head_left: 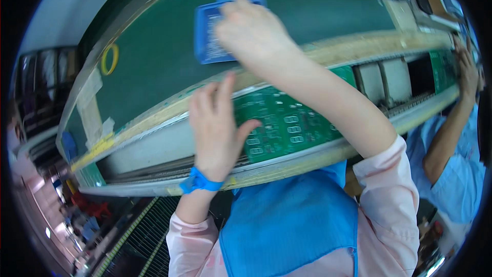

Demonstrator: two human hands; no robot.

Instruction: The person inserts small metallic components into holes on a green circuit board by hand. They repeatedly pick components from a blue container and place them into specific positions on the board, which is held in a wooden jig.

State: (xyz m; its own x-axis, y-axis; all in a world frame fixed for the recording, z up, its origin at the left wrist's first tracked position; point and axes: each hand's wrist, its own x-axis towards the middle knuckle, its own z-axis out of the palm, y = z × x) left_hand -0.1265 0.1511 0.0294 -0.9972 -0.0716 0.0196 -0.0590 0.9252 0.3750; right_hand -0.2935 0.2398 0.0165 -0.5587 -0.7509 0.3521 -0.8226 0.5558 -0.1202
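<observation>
My left hand [212, 123], a blue band round its wrist, has its fingers spread at the left end of a green circuit board [318, 131]. Its thumb lies over the board's edge and it grips nothing visible. The board sits in a rail track and carries white digit-shaped outlines and small parts. My right hand [251, 31] reaches across the board to a shallow blue tray [202, 43] of small pale parts. Its fingers are curled together over the tray, and whatever is between them is hidden.
A green work surface [159, 46] lies behind the wooden-edged rail [359, 48]. On it is a yellow tape ring [109, 59]. Another person's arm [451, 133] reaches to the track at the right, by another green board [443, 69]. A slatted dark rack [138, 241] stands lower left.
</observation>
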